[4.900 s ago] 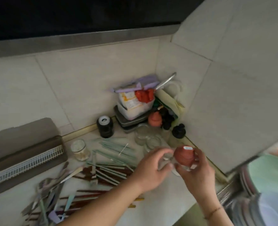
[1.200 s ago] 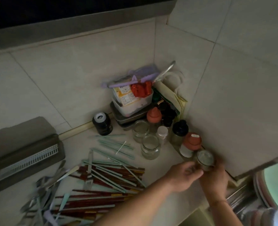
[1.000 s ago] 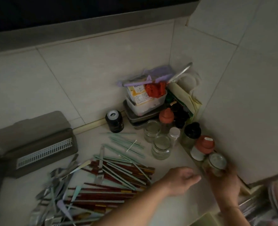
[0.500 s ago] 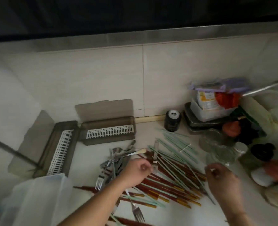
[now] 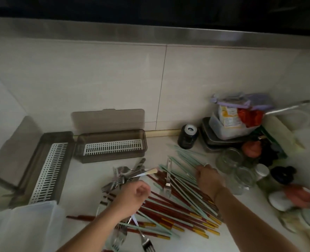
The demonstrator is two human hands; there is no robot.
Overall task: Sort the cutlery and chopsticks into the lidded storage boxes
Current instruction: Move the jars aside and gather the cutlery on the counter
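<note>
Both hands have left the jars at the right edge of the frame and now sit over the cutlery pile at lower centre. The left hand (image 5: 132, 196) is curled into a loose fist above the heap of steel forks and spoons (image 5: 122, 179); whether its grip holds a handle is hard to tell in the dim, blurred view. The right hand (image 5: 207, 179) rests on the pale green plastic chopsticks (image 5: 182, 160), fingers bent down onto them, seemingly gathering a few. Beneath and below these lie the dark red chopsticks with yellow tips (image 5: 177, 211), spread across the white desk (image 5: 88, 179). Two smoky brown lidded storage boxes stand with lids up: one (image 5: 110, 145) at centre left against the tiled wall, the other (image 5: 47, 168) angled at the left edge, each showing only a white slotted drain tray. Clear glass jars (image 5: 232, 159) cluster just right of the right hand.
</note>
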